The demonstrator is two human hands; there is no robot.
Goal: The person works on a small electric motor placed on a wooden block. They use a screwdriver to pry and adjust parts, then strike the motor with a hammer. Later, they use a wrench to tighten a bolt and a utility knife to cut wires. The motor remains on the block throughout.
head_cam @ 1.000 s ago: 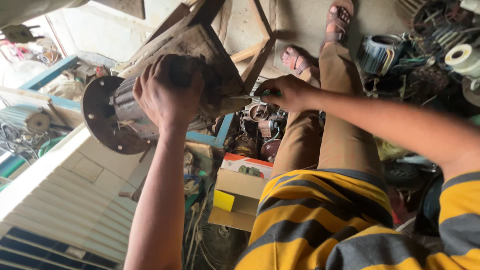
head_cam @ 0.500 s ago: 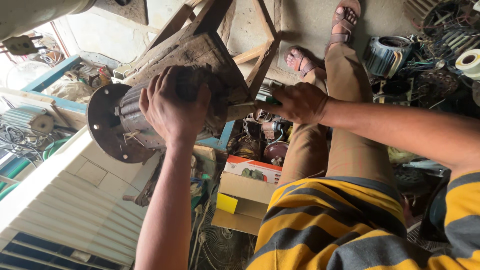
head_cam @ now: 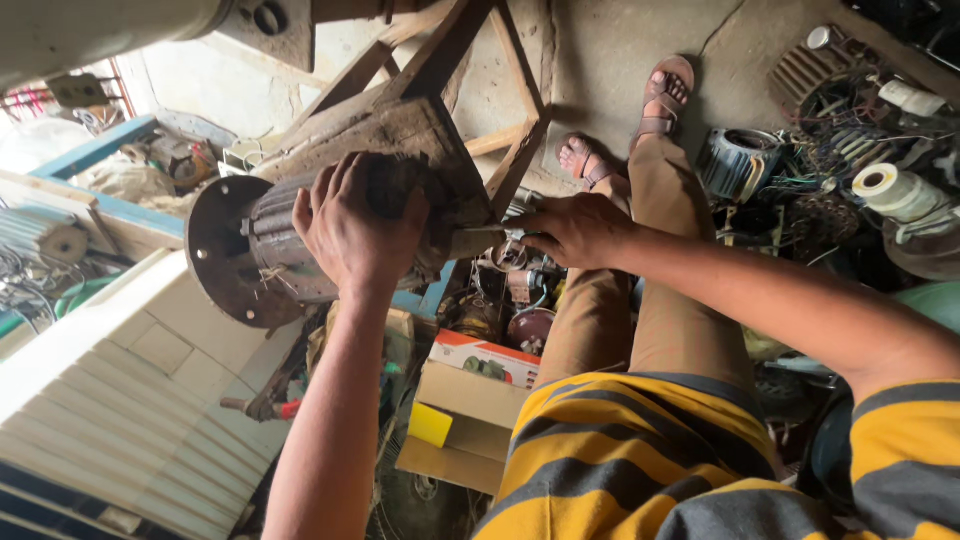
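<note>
Head view: the left hand (head_cam: 350,225) lies over the ribbed body of an old electric motor (head_cam: 290,250), its fingers (head_cam: 325,190) spread wide and curled down around the housing. The grip looks meant to steady the heavy casing rather than lift it. The motor rests on its side on a rough wooden worktop (head_cam: 420,130), with its round, rusty end flange (head_cam: 215,250) facing out past the edge — a position that leaves the far end of the casing open to the other hand.

The right hand (head_cam: 575,230) sits just beside that far end, fingers closed narrow around something slim and metallic that points at the motor. I judge it a tool, but too little of it shows to say which kind. The right forearm runs in from a yellow and grey striped sleeve (head_cam: 900,440).

Below the worktop, near the person's knees, stands an open cardboard box (head_cam: 455,420) with a yellow flap; what lies inside it is hidden by the angle. A smaller orange and white carton (head_cam: 485,358) rests against its upper edge, shut. Behind these, motor parts and windings lie in a loose heap on the floor, not in any container. To the right sit a roll of pale tape (head_cam: 885,188) and another ribbed motor housing (head_cam: 740,165), well apart from both hands. Two sandalled feet rest on the concrete floor (head_cam: 600,60).
</note>
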